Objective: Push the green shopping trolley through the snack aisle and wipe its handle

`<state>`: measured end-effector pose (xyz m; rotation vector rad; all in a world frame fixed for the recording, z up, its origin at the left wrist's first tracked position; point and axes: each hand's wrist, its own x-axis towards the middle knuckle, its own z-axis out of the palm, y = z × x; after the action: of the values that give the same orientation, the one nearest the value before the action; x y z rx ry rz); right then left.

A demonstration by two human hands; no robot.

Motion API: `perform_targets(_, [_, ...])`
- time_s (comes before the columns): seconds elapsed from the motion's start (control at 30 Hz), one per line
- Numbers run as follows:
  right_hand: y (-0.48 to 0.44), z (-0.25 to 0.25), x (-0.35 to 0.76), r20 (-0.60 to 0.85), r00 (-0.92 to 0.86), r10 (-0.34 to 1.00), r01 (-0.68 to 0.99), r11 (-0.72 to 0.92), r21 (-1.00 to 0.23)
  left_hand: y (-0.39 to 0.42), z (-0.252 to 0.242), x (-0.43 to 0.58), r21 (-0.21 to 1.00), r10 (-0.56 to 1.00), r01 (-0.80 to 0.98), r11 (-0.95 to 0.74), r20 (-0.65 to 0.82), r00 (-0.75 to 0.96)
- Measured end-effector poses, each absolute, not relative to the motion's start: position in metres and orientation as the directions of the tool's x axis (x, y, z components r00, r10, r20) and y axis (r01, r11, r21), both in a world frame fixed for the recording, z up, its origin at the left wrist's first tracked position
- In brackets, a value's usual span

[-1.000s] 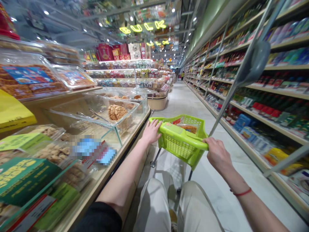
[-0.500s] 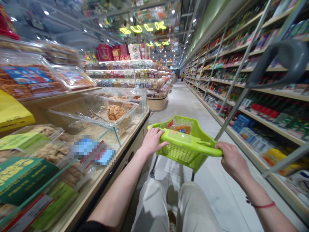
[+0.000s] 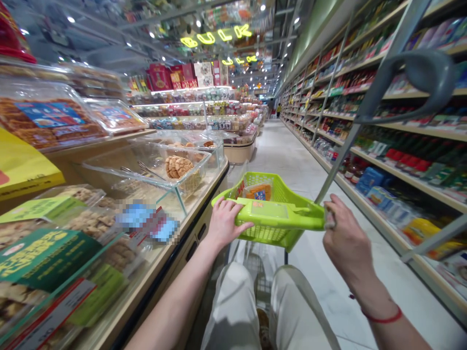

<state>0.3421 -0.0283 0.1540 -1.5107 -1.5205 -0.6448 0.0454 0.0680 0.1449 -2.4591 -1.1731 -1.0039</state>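
Observation:
A light-green shopping cart (image 3: pixel 270 233) stands in front of my knees, turned slightly in the aisle. My left hand (image 3: pixel 226 223) is closed over the left part of its handle, with the thumb along the near side. At the handle's right end, my right hand (image 3: pixel 348 240) is closed, its fingers curled round the end and partly hidden. A red band circles the right wrist. Inside the cart's basket lies a clear pack of orange-brown food (image 3: pixel 260 190) with a blue label.
Along the left runs a counter with clear bins of cookies (image 3: pixel 178 166), packaged biscuits and price tags. Tall stocked shelves (image 3: pixel 412 160) line the right. A metal frame with a grey looped handle (image 3: pixel 408 87) rises close to my right. Far down the aisle is a person (image 3: pixel 278 110).
The cart's handle has swung and shifted left. My right hand has moved slightly left and rolled at the handle's end. My left hand has shifted left with the handle.

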Motion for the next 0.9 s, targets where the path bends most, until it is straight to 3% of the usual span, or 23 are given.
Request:
perform_targets(0.13, [-0.02,0.136,0.322,0.831,0.115,0.544,0.958,0.159,-0.237,0.06,0.143,0.041,0.104,0.581,0.741,-0.663,0.695,0.423])
perform_targets(0.37, [-0.006,0.123,0.278,0.846,-0.182,0.501,0.928,0.372,-0.02,0.059,0.142,0.032,0.142,0.596,0.737,-0.661,0.697,0.4])
perform_targets(0.5, [-0.009,0.126,0.281,0.845,-0.246,0.474,0.92,0.388,0.05,0.056,0.144,0.031,0.143,0.61,0.747,-0.649,0.685,0.398])
perform_targets(0.73, [-0.03,0.116,0.32,0.856,-0.112,0.504,0.97,0.242,-0.016,0.048,0.145,0.036,0.155,0.593,0.727,-0.669,0.7,0.397])
perform_targets(0.9, [-0.028,0.121,0.282,0.817,-0.174,0.55,0.942,0.335,-0.025,0.048,0.146,0.034,0.161,0.596,0.72,-0.675,0.694,0.404])
